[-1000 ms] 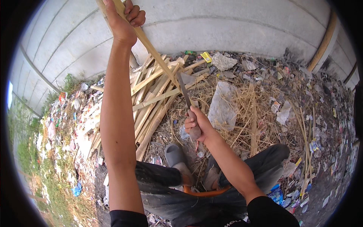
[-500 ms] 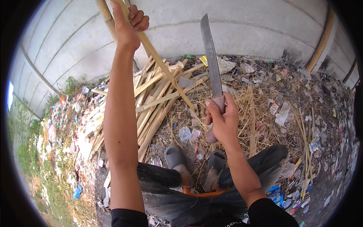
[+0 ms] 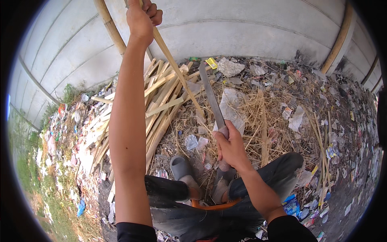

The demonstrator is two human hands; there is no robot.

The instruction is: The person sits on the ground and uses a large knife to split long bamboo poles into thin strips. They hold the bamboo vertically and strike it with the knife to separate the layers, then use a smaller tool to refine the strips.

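My left hand is raised at the top of the view, its fingers wrapped round a long split bamboo strip. The strip slants down to the right, its lower end close to the littered ground; its upper end runs out of view. My right hand grips the handle of a machete, whose long grey blade points away from me and leans left. The blade tip is just right of the strip, apart from it. Beyond my left forearm lies a heap of split bamboo strips, partly hidden by that arm.
A pale concrete panel wall stands ahead, with bamboo poles against it. Straw-like shavings, plastic scraps and a stone cover the ground. My slippered feet are close below the machete. More thin strips lie at right.
The machete has come down, and its blade has tipped left toward the bamboo strip. My left hand has shifted slightly up and right, still holding the strip.
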